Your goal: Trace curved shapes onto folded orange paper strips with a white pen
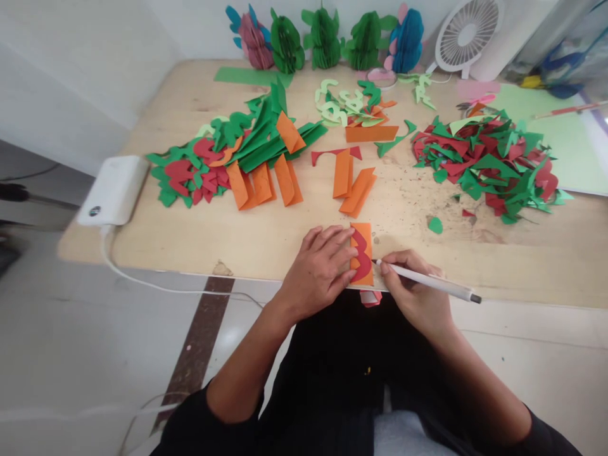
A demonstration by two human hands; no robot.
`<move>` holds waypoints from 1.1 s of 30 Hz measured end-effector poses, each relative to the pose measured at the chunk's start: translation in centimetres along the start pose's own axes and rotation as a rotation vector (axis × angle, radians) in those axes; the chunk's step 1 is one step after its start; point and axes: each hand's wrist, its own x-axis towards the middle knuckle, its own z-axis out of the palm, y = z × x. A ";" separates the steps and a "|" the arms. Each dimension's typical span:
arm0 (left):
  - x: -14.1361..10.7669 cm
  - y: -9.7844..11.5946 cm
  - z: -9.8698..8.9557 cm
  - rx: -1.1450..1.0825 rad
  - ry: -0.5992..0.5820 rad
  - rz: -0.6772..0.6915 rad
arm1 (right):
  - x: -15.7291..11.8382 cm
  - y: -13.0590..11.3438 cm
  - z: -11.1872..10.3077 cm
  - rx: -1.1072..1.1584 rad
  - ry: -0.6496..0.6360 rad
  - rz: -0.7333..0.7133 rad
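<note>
Head-worn view, forward and downward, near table

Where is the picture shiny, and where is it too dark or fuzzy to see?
Head view: pale glare on the floor at left; head view: black clothing with little detail; head view: dark things at the left edge, too blurry to name, though the pen shows fairly clearly.

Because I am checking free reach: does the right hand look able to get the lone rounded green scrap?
Probably yes: the green scrap lies just beyond the right hand, with nothing seen between them. The white pen it holds may make pickup awkward.
</note>
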 end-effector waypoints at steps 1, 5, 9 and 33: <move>0.0 0.0 0.0 0.001 0.001 0.001 | 0.0 0.0 0.0 -0.007 -0.001 -0.005; 0.0 -0.1 0.1 0.004 0.005 0.001 | 0.1 0.1 0.1 -0.036 0.006 -0.016; 0.0 -0.1 0.1 0.005 0.011 0.001 | 0.2 0.0 0.2 -0.048 0.016 -0.031; 0.0 0.0 0.0 0.000 -0.003 -0.011 | 0.0 -0.4 -0.1 -0.090 0.026 -0.138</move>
